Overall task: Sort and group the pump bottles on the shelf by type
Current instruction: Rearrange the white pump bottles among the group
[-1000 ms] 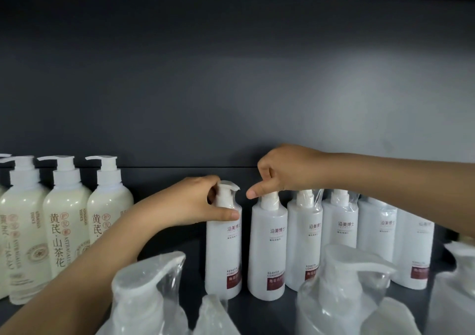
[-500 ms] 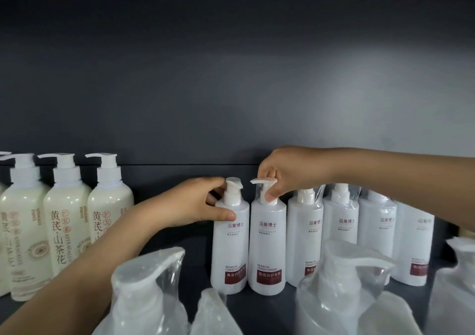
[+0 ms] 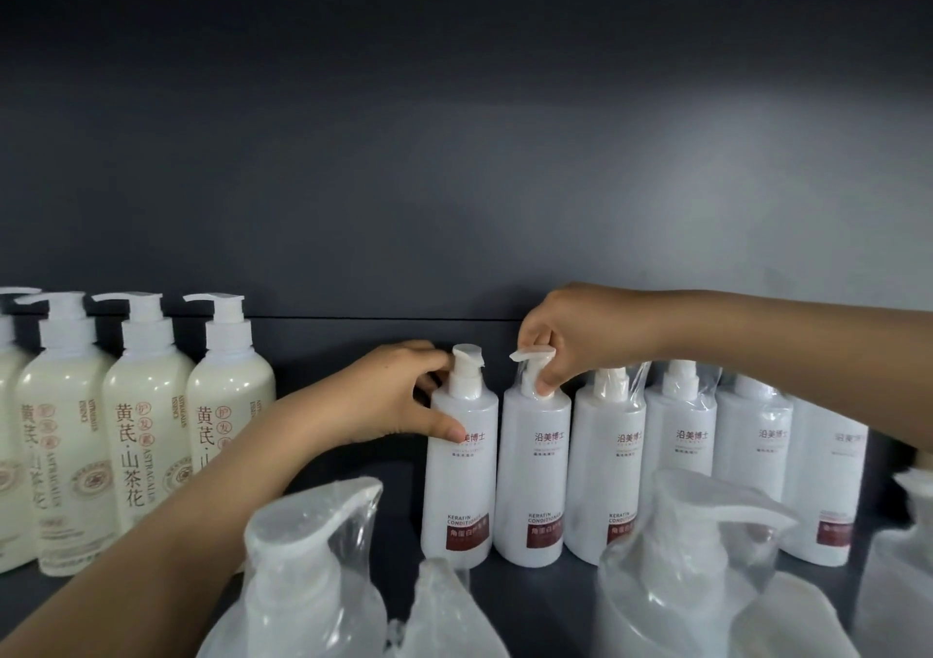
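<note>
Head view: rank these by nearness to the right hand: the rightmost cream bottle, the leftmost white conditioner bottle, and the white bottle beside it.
1. The second white bottle: in the right hand, whose fingers pinch its pump.
2. The leftmost white bottle: one place to the left, gripped by the left hand.
3. The rightmost cream bottle: farther left, across the gap in the row.

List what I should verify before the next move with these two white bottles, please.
1. Left hand grips the leftmost white plastic pump bottle with red label: ok.
2. Right hand pinches the pump of the neighbouring white bottle: ok.
3. Both bottles stand upright on the dark shelf: ok.
4. Both labels face forward: ok.
5. Both pumps point the same way: not ok.
6. Cream pump bottles stand apart, at left: ok.
</note>
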Motion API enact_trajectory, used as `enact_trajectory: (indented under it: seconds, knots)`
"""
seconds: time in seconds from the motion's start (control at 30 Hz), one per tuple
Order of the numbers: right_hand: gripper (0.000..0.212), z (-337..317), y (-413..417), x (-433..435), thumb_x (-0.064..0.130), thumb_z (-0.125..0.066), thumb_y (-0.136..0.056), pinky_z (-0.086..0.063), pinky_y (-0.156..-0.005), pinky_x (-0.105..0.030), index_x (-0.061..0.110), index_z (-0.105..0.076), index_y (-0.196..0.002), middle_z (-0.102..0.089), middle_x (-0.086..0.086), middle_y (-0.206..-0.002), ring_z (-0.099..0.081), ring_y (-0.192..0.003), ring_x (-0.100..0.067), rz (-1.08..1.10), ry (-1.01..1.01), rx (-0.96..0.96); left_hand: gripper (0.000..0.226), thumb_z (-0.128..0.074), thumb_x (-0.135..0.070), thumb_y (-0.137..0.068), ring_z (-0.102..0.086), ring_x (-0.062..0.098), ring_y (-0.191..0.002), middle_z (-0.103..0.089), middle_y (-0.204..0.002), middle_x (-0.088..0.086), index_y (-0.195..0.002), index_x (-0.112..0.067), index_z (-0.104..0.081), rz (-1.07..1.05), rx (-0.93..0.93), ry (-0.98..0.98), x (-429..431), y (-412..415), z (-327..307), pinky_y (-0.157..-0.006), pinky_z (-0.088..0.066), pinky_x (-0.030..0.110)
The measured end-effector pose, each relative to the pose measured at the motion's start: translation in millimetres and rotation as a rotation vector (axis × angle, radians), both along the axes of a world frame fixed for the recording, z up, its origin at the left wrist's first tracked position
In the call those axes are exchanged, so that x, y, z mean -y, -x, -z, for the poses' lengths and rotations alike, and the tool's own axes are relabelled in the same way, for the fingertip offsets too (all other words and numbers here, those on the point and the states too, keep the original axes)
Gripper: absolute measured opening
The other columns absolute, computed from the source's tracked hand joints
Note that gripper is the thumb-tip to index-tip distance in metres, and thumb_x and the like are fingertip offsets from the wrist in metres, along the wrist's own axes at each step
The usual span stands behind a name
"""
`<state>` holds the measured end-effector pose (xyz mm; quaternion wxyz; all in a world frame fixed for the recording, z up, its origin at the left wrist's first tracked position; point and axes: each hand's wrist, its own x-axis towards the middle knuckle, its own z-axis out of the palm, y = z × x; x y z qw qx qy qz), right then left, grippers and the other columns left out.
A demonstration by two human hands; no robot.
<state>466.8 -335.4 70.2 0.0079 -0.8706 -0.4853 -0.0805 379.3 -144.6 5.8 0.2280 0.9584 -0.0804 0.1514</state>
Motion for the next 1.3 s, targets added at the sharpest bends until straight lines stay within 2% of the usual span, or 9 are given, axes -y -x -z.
enact_trajectory:
  seconds: [0.13,0.23,0.4,0.53,0.7,0.9,1.07,1.2,1.3]
  knots:
    - [0.030,-1,2,1,0.032,-0.075,-0.074,-0.046,-0.071,-0.026,0.017,-0.068,-0.098,-0.054,0.019,-0.074,-0.052,-0.070,-0.002,0.005,-0.004,-0.002,0.054,-0.079,-0.028,-0.069,-0.056,0.007,-0.101,-0.044,-0.099,-0.020,-0.119,-0.019,-0.058,0.021,0.014,-0.019,1,0,0,-0.087,-0.048,0.020]
    - [0.030,0,2,1,0.032,-0.075,-0.075,-0.045,-0.070,-0.026,0.015,-0.067,-0.099,-0.055,0.016,-0.075,-0.054,-0.073,-0.008,0.015,-0.001,-0.009,0.052,-0.077,-0.034,-0.070,-0.057,0.009,-0.096,-0.043,-0.094,-0.020,-0.117,-0.018,-0.059,0.003,0.026,-0.150,0,-1,-3,-0.085,-0.046,0.019]
    - [0.031,4,-2,-1,0.034,-0.072,-0.077,-0.047,-0.073,-0.032,0.016,-0.064,-0.101,-0.062,0.004,-0.088,-0.057,-0.080,-0.018,0.038,0.028,0.007,0.049,-0.076,-0.046,-0.068,-0.056,0.008,-0.079,-0.052,-0.092,-0.012,-0.104,-0.017,-0.060,-0.111,0.006,-0.282,-1,-2,-5,-0.080,-0.049,0.027]
    - [0.037,0,3,1,0.035,-0.070,-0.078,-0.047,-0.078,-0.032,0.020,-0.058,-0.109,-0.052,0.015,-0.081,-0.055,-0.082,-0.015,0.050,0.098,0.008,0.050,-0.072,-0.054,-0.068,-0.063,0.013,-0.082,-0.068,-0.090,-0.005,-0.102,-0.019,-0.060,-0.210,-0.062,-0.316,0,3,-6,-0.081,-0.052,0.036]
    - [0.056,-24,29,11,0.040,-0.065,-0.084,-0.045,-0.095,-0.031,0.018,-0.045,-0.131,-0.057,0.004,-0.123,-0.056,-0.105,-0.016,0.079,0.248,-0.007,0.047,-0.063,-0.053,-0.079,-0.062,0.014,-0.089,-0.068,-0.099,-0.002,-0.107,-0.016,-0.063,-0.234,-0.150,-0.432,11,19,-25,-0.083,-0.050,0.032]
    - [0.051,-56,76,33,0.045,-0.060,-0.085,-0.041,-0.102,-0.032,0.018,-0.050,-0.128,-0.055,0.008,-0.128,-0.053,-0.116,-0.015,0.116,0.318,0.085,0.030,-0.057,-0.046,-0.086,-0.056,0.013,-0.072,-0.070,-0.086,0.005,-0.090,-0.016,-0.060,-0.288,-0.231,-0.528,17,59,-81,-0.072,-0.045,0.029]
    - [0.047,-65,116,45,0.041,-0.058,-0.088,-0.041,-0.100,-0.030,0.015,-0.054,-0.126,-0.058,0.004,-0.127,-0.053,-0.116,-0.017,0.132,0.163,0.172,0.027,-0.052,-0.043,-0.090,-0.052,0.014,-0.086,-0.055,-0.090,-0.006,-0.097,-0.018,-0.060,-0.361,-0.091,-0.599,26,102,-116,-0.077,-0.041,0.028]
    - [0.039,-63,152,53,0.039,-0.057,-0.088,-0.043,-0.099,-0.034,0.015,-0.059,-0.119,-0.062,0.003,-0.122,-0.057,-0.111,-0.019,0.171,-0.015,0.189,0.029,-0.050,-0.040,-0.092,-0.051,0.016,-0.100,-0.059,-0.110,-0.001,-0.104,-0.016,-0.060,-0.377,0.028,-0.560,37,136,-116,-0.084,-0.042,0.029]
    - [0.036,-54,180,61,0.038,-0.055,-0.089,-0.043,-0.099,-0.033,0.015,-0.063,-0.114,-0.065,0.002,-0.117,-0.058,-0.109,-0.020,0.199,-0.139,0.194,0.031,-0.048,-0.040,-0.093,-0.053,0.017,-0.106,-0.061,-0.111,-0.002,-0.104,-0.014,-0.061,-0.334,0.063,-0.486,47,161,-103,-0.086,-0.042,0.030]
